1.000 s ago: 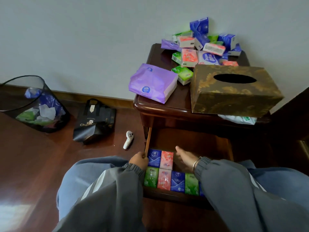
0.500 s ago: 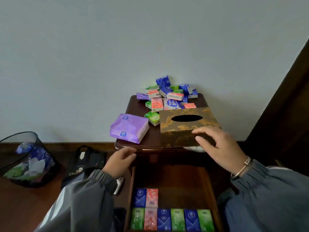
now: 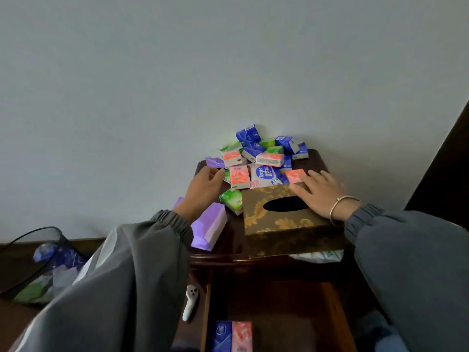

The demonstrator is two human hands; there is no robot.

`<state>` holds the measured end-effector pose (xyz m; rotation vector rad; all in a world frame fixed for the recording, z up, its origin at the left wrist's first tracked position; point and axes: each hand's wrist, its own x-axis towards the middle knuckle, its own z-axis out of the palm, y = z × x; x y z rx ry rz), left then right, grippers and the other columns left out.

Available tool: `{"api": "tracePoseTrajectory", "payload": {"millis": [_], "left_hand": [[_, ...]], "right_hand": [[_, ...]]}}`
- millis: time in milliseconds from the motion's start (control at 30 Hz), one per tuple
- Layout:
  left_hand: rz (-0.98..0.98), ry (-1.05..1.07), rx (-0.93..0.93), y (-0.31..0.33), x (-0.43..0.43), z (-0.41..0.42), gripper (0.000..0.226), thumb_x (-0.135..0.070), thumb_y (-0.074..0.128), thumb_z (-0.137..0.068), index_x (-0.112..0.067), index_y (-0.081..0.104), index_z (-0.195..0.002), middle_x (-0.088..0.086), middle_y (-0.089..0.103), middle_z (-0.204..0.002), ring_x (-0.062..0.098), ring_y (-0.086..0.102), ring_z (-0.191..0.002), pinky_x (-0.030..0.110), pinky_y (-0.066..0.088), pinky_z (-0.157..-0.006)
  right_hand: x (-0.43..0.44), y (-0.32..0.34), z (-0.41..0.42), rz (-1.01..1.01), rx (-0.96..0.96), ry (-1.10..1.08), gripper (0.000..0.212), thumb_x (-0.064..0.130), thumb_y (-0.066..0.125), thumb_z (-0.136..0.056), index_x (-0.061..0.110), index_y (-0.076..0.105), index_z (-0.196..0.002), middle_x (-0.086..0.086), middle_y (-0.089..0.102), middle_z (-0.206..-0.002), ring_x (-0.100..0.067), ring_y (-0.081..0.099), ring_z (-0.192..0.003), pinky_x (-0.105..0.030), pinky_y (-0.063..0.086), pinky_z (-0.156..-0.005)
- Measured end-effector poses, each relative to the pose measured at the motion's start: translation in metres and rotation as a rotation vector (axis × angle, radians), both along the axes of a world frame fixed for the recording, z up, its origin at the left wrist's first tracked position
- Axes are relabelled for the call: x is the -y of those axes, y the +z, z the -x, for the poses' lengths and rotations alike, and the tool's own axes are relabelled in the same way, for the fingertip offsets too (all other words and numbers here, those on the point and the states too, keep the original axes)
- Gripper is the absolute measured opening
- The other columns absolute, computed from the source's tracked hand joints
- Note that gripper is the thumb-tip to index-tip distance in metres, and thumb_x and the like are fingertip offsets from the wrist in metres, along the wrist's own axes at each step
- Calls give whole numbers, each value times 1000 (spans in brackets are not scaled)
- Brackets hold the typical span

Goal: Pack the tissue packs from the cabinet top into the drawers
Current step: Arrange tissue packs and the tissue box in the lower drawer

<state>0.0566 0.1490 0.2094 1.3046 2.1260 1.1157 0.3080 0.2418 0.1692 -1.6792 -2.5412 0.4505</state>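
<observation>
A heap of small tissue packs (image 3: 258,153), blue, green and pink, lies at the back of the dark wooden cabinet top (image 3: 228,240). My left hand (image 3: 204,189) reaches over the left side of the heap, fingers loosely bent near a green pack, holding nothing. My right hand (image 3: 319,194) stretches flat over the far edge of the gold tissue box (image 3: 284,219), fingertips beside a pink pack (image 3: 295,176). Below, the open drawer (image 3: 332,313) shows a blue pack (image 3: 222,336) and a pink pack (image 3: 242,336) side by side.
A large purple tissue bag (image 3: 210,227) lies at the cabinet's left front. A white pack with blue print (image 3: 265,175) sits in the heap. On the floor stand a black mesh bin (image 3: 38,270) and a small white device (image 3: 190,301).
Both hands rose from the drawer and moved forward over the cabinet top to the heap. The view tilted upward, so most of the drawer left the frame.
</observation>
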Motion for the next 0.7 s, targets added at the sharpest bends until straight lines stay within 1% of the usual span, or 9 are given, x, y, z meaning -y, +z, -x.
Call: {"api": "tracePoseTrajectory", "payload": {"millis": [67, 167, 233, 300, 367, 433, 500, 633, 700], "left_hand": [[70, 5, 27, -5, -30, 2, 29, -35, 46, -93, -13, 63, -86, 2, 66, -77, 15, 58, -66, 25, 47, -60], [116, 91, 284, -18, -73, 10, 44, -48, 47, -89, -8, 60, -104, 16, 67, -109, 34, 66, -98, 47, 55, -89], [141, 148, 468, -23, -97, 15, 59, -56, 48, -86, -8, 58, -119, 16, 65, -121, 35, 64, -108, 50, 53, -93], [177, 160, 578, -25, -119, 15, 61, -57, 44, -90, -9, 55, -127, 14, 62, -126, 32, 61, -115, 49, 49, -99], [211, 169, 600, -24, -135, 13, 52, -55, 34, -97, -11, 59, -113, 12, 66, -111, 26, 62, -109, 45, 48, -99], [223, 192, 610, -26, -145, 12, 43, -50, 33, -100, -14, 53, -86, 7, 63, -81, 19, 64, -77, 36, 53, -70], [248, 207, 608, -29, -150, 13, 35, -43, 42, -100, -14, 49, -81, 5, 60, -74, 16, 59, -64, 30, 48, -56], [253, 185, 620, -41, -153, 18, 30, -36, 53, -97, -6, 50, -103, 7, 62, -87, 18, 59, -69, 36, 52, -83], [277, 180, 592, -42, -153, 19, 37, -39, 51, -98, -6, 51, -116, 9, 64, -95, 19, 61, -74, 36, 52, -86]], "right_hand": [[-1, -5, -3, -20, -5, 4, 85, 78, 9, -75, 32, 20, -146, 2, 15, -157, -25, 8, -145, -50, 19, -115], [0, -10, -3, -61, 1, -6, 90, 80, 5, -71, 32, 20, -147, 2, 16, -157, -24, 9, -145, -46, 20, -116], [1, -11, -1, -80, 13, -10, 88, 78, 5, -73, 33, 20, -146, 2, 16, -157, -24, 9, -145, -44, 19, -116], [3, -10, 0, -89, 9, -14, 88, 77, 4, -72, 33, 20, -146, 2, 17, -156, -25, 9, -144, -43, 19, -117], [4, -8, 0, -99, 14, -8, 86, 76, 4, -73, 33, 22, -145, 2, 19, -156, -25, 10, -144, -43, 20, -116], [5, -7, -1, -99, 16, -4, 82, 74, 6, -76, 32, 22, -145, 2, 19, -155, -24, 10, -144, -43, 21, -116], [6, -6, 0, -100, 17, -4, 80, 73, 8, -78, 33, 22, -145, 3, 20, -155, -23, 10, -144, -43, 22, -115], [8, -3, 1, -99, 14, -3, 79, 73, 8, -77, 33, 23, -144, 4, 23, -153, -22, 12, -143, -42, 27, -113], [8, -2, 1, -107, 23, -3, 76, 72, 10, -79, 33, 24, -143, 5, 24, -152, -22, 13, -143, -43, 30, -111]]}}
